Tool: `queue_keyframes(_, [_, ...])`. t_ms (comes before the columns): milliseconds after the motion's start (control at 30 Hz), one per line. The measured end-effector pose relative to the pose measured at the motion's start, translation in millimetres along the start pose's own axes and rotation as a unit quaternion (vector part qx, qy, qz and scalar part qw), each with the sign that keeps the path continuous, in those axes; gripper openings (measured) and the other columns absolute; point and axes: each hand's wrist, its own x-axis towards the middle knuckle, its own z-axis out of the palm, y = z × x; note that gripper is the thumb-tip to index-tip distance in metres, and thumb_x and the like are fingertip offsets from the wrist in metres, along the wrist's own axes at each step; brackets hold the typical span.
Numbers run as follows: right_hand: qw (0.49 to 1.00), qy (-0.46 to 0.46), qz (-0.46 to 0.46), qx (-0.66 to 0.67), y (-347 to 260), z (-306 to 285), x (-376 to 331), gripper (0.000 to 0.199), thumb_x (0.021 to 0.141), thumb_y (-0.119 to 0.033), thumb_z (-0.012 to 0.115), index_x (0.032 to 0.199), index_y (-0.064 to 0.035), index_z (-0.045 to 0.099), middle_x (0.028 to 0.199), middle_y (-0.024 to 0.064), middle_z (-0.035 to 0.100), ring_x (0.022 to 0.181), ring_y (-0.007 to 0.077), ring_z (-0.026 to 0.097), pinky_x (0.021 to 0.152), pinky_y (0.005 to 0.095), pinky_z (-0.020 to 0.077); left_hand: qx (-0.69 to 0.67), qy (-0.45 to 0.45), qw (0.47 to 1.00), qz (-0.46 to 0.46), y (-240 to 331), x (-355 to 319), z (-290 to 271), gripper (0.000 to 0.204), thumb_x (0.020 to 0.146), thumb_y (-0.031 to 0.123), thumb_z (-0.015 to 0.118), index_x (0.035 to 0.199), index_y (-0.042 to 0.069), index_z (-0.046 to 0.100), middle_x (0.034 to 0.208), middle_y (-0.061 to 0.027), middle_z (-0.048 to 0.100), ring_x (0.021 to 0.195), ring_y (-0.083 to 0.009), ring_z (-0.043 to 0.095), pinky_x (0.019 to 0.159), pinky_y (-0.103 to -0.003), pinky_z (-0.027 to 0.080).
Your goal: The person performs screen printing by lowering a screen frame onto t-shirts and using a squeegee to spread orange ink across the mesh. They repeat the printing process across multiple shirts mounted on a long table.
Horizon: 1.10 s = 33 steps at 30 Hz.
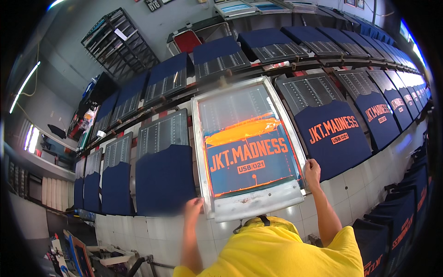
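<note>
Two hands grip the printing screen: my left hand closed on its near-left corner, my right hand on its near-right edge. Its long axis runs away from me, beside the blank navy shirt.

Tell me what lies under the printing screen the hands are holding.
The metal-framed printing screen with orange ink on its mesh covers what is beneath; nothing under it shows clearly. Navy shirts lie on either side.
</note>
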Motion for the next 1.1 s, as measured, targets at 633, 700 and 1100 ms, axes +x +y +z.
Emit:
queue_keyframes(633, [1.000,0.014,0.014,0.021,7.1,4.4,5.3,0.030,0.093,-0.023,0.057,0.090,0.0042,0.067,0.078,0.0191,0.068,0.071,0.0313,0.064,0.072,0.0430,0.0494,-0.035,0.095,0.994,0.033,9.9,-8.5,20.0,0.036,0.096,0.033,0.063,0.094,-0.003,0.070,0.085,-0.0069,0.070,0.077,-0.0149,0.061,0.071,-0.035,0.047])
queue_keyframes(700, [0.999,-0.024,0.043,0.005,5.0,0.5,8.0,0.033,0.094,-0.025,0.055,0.086,0.0059,0.066,0.073,0.0199,0.065,0.066,0.0301,0.059,0.069,0.0443,0.0469,-0.009,0.136,0.988,0.072,7.8,-8.3,24.9,0.042,0.096,0.036,0.060,0.087,-0.004,0.068,0.080,-0.0100,0.068,0.073,-0.0172,0.058,0.069,-0.038,0.045])
queue_keyframes(1100, [0.999,-0.038,0.021,0.032,-1.7,-11.3,-4.7,0.038,0.091,-0.024,0.050,0.068,0.0069,0.048,0.057,0.0073,0.037,0.057,0.0148,0.036,0.054,0.0419,0.0326,0.018,0.206,0.965,0.163,37.0,-38.9,28.2,0.044,0.096,0.033,0.060,0.072,-0.004,0.056,0.058,-0.0061,0.047,0.059,-0.0142,0.040,0.056,-0.036,0.035])
